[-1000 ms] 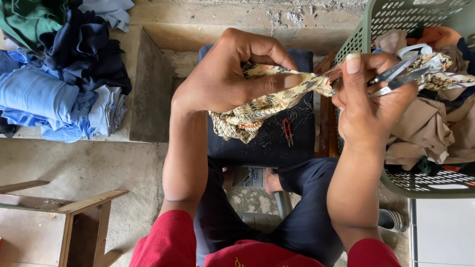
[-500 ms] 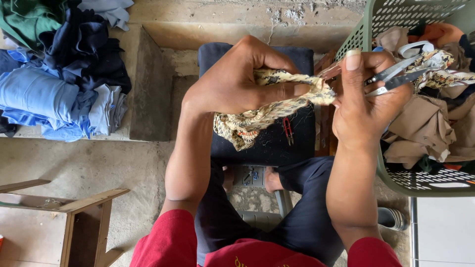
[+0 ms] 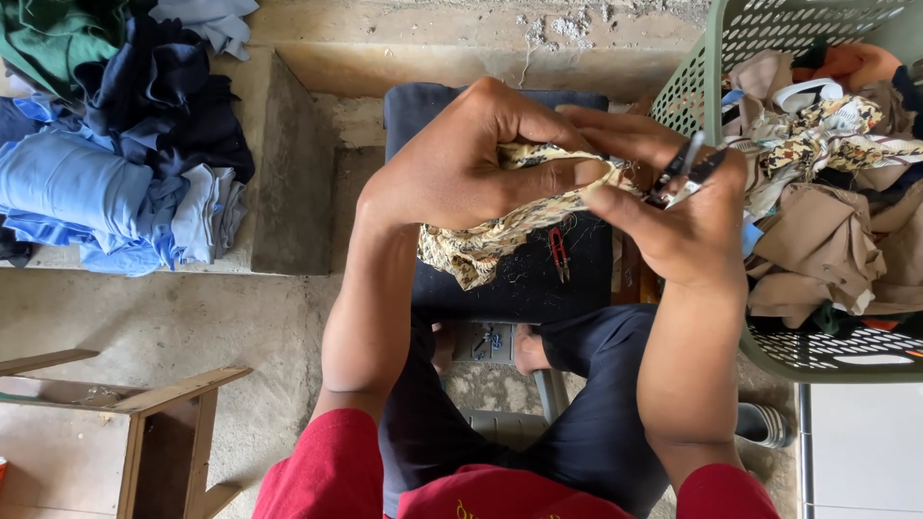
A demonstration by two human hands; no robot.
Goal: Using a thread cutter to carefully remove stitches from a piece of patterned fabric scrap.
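Left hand point(image 3: 461, 168) clamped on patterned cloth point(image 3: 481, 245) bunched above dark stool point(image 3: 519, 279), right hand point(image 3: 687, 216) pinching the cloth's end while gripping snips point(image 3: 685, 168), green basket point(image 3: 769, 38) of clothes just right.

Seen from above, a seated person wears short red sleeves point(image 3: 332, 471) ending above the elbows, at seven and five o'clock. Both forearms are bare, with no watch or rings showing on the left hand point(image 3: 461, 163) or right hand point(image 3: 687, 216). Dark navy trousers point(image 3: 596, 423) cover the legs at six o'clock.
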